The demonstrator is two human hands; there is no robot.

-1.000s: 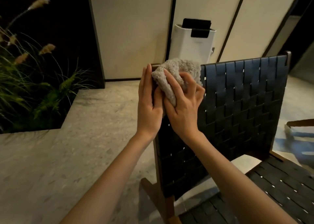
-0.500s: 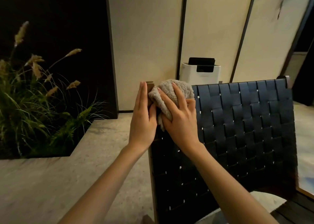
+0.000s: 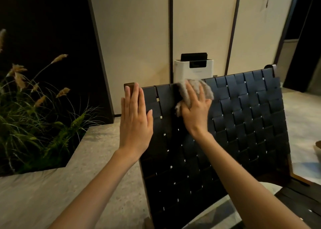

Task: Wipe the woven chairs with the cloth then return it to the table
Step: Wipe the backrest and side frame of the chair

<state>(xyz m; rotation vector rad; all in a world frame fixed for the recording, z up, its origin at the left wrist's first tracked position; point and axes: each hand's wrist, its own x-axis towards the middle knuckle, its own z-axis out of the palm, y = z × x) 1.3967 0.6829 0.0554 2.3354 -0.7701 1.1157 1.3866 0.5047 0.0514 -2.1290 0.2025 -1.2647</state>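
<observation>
A black woven chair back (image 3: pixel 243 121) with a dark wooden frame fills the middle and right of the view. My right hand (image 3: pixel 194 107) presses a fluffy grey cloth (image 3: pixel 206 91) flat against the top edge of the weave, fingers spread over it. My left hand (image 3: pixel 134 117) lies flat with straight fingers on the chair back's left top corner, over the wooden post (image 3: pixel 129 87). The woven seat (image 3: pixel 302 202) shows at the lower right.
A white appliance with a black top (image 3: pixel 193 68) stands behind the chair against cream wall panels. A planter with tall grasses (image 3: pixel 34 117) sits at the left, set into the stone floor (image 3: pixel 52 194). A pale floor area lies at the right.
My right hand has slid the cloth to the right along the chair's top edge, away from my left hand. The left hand stays at the left corner. The view has shifted.
</observation>
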